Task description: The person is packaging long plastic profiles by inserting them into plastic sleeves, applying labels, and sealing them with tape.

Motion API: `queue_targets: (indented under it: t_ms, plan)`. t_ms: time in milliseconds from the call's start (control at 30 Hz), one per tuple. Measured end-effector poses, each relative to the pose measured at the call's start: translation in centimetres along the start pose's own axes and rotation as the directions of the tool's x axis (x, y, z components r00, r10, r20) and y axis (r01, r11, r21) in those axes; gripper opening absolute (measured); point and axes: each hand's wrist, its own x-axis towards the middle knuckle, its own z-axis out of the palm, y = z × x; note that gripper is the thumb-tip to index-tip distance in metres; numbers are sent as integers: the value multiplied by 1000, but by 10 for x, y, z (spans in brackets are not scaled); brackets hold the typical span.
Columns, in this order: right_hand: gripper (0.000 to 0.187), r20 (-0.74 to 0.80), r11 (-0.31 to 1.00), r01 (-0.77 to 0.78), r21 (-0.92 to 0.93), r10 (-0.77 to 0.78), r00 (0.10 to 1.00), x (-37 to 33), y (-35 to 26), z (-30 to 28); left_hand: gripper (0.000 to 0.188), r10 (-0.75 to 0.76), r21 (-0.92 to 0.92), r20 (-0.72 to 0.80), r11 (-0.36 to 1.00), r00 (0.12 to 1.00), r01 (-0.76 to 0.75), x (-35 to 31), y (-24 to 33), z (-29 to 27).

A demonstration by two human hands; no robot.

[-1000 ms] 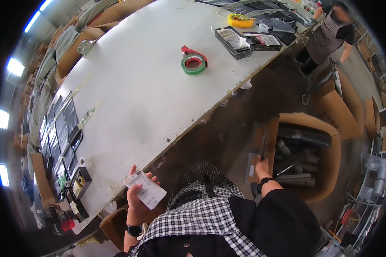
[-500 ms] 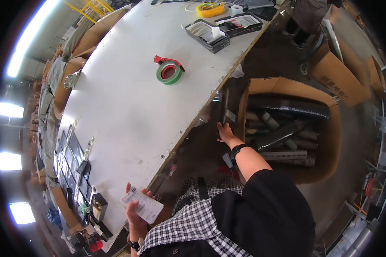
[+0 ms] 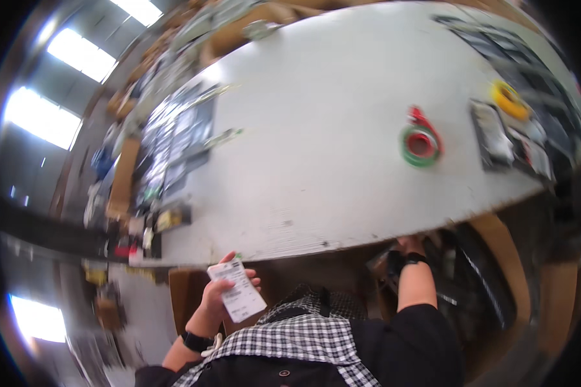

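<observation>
In my left hand (image 3: 214,298), closed with the thumb on top, are white printed labels (image 3: 245,298), held just in front of the table's near edge. My right hand (image 3: 410,244) reaches forward to the table's edge at the right. Its fingers are hidden there and blurred, so I cannot make out what they hold, if anything. Beside that forearm stands a cardboard box (image 3: 497,226) with dark rolls in it; a long black plastic-wrapped roll (image 3: 487,277) lies at its right side.
A large white table (image 3: 303,174) spreads ahead. On it lie a red tape dispenser with green tape (image 3: 421,147), a yellow tape roll (image 3: 510,100) and an open dark case (image 3: 494,135). Flat dark plastic packages (image 3: 177,132) lie at the left, near a small yellow-and-black item (image 3: 173,218).
The view has swung left, so the table spans the front. My right hand has moved from beside the box to the table's edge. My left hand still holds the labels.
</observation>
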Motion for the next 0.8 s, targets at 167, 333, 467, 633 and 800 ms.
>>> queue_targets:
  t_ms: [167,333,467,633,800]
  plan:
    - [34,-72,959,-222,175,237,969,52,-34,-29,77,10,-44,-163,999,987,-18,-12,-12,11]
    - [33,-113,948,-294,125,308,945,62,-47,-62,60,-22,-121,-274,993,962,-12,-21,-18,18]
    - [33,-146,942,-334,-24,327,934,27,-51,-88,55,-1,-116,-312,993,950,-36,-14,-8,9]
    - [31,71,598,-719,-355,784,617,-101,-119,17,48,4,-63,-394,998,919,-32,3,-10,-33]
    - [27,662,851,-335,-405,526,534,-138,-203,157,51,47,-115,-183,991,982,-69,39,14,-43]
